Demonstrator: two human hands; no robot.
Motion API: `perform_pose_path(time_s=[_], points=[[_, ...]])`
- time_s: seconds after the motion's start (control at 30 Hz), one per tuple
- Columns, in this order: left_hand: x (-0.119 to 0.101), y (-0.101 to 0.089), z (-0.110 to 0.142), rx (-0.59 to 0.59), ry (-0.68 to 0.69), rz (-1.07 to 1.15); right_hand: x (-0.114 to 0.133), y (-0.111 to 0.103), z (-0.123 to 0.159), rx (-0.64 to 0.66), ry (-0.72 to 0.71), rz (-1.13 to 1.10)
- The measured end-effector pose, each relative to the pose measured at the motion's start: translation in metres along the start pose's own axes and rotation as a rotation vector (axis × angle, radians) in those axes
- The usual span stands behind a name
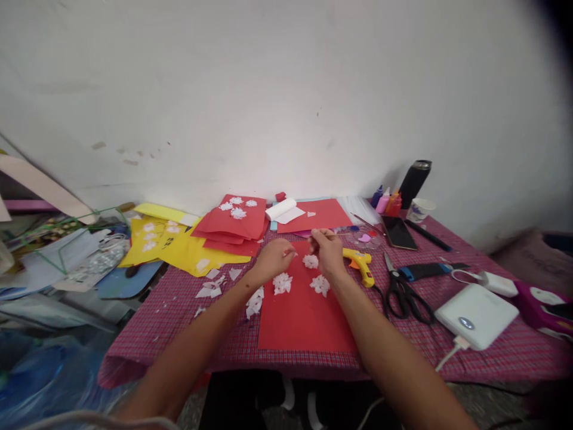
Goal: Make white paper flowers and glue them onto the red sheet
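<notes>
A red paper sheet (308, 322) lies in front of me with several white paper snowflakes (282, 283) on its upper half. My left hand (274, 260) hovers over the sheet's upper left, its fingertips pinched together; what they hold, if anything, is too small to name. Above the upper right part is my right hand (327, 251), its fingers curled closed round something hidden from view. Just right of that hand rests a yellow hot glue gun (360, 266). Another white paper cutout (255, 303) is by the sheet's left edge.
White paper scraps (211, 288) lie to the left. Behind are stacked red papers (233, 224) with snowflakes and yellow papers (179, 248). On the right are black scissors (403, 292), a utility knife (425, 270), a phone (399, 232), a white power bank (477, 313) and a black bottle (414, 182).
</notes>
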State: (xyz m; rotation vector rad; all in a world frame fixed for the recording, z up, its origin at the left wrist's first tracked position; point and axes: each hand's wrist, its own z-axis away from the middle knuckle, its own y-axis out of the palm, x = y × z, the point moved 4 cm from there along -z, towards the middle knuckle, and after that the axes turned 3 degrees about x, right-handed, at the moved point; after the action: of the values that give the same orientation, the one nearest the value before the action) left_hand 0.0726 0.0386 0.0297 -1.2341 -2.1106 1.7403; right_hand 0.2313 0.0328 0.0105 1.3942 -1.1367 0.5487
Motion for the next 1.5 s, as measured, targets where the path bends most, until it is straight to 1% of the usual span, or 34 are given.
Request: perform_pose_path(time_s=[0.03,0.1,0.17,0.23,0.33,0.43,0.5,0.57,0.67,0.87,1.03,1.2,1.27,1.43,1.5], points=[[0.005,-0.005,0.003,-0.062,-0.09,0.182,0.001,0.0,0.001,-0.003,-0.012,0.005],[0.018,-0.009,0.012,-0.12,-0.281,0.58,0.003,0.001,0.002,0.005,-0.028,0.015],[0.028,-0.01,0.023,-0.176,-0.438,0.916,0.002,0.005,0.006,0.039,-0.022,0.038],[0.037,-0.009,0.034,-0.215,-0.528,1.138,0.0,0.011,0.011,0.098,0.0,0.086],[0.048,-0.005,0.044,-0.259,-0.575,1.291,-0.001,0.021,0.023,0.189,0.015,0.177],[0.057,-0.001,0.048,-0.286,-0.589,1.338,0.0,0.033,0.036,0.307,0.009,0.221],[0.058,0.001,0.049,-0.281,-0.598,1.363,0.003,0.04,0.044,0.351,-0.021,0.287],[0.056,0.002,0.05,-0.273,-0.598,1.394,0.004,0.044,0.049,0.36,-0.038,0.365],[0.05,0.002,0.049,-0.253,-0.578,1.409,0.001,0.047,0.051,0.379,-0.023,0.434],[0.047,0.004,0.049,-0.244,-0.52,1.409,-0.004,0.047,0.05,0.387,-0.015,0.46],[0.049,0.008,0.05,-0.236,-0.506,1.409,-0.008,0.047,0.05,0.391,-0.007,0.459],[0.046,0.006,0.049,-0.22,-0.493,1.399,-0.011,0.046,0.049,0.411,-0.018,0.483],[0.044,0.004,0.049,-0.225,-0.494,1.403,-0.011,0.045,0.048,0.409,-0.016,0.496],[0.043,0.003,0.05,-0.241,-0.557,1.47,-0.01,0.043,0.045,0.367,-0.012,0.51],[0.043,0.005,0.049,-0.245,-0.535,1.469,-0.009,0.041,0.044,0.354,0.002,0.478]])
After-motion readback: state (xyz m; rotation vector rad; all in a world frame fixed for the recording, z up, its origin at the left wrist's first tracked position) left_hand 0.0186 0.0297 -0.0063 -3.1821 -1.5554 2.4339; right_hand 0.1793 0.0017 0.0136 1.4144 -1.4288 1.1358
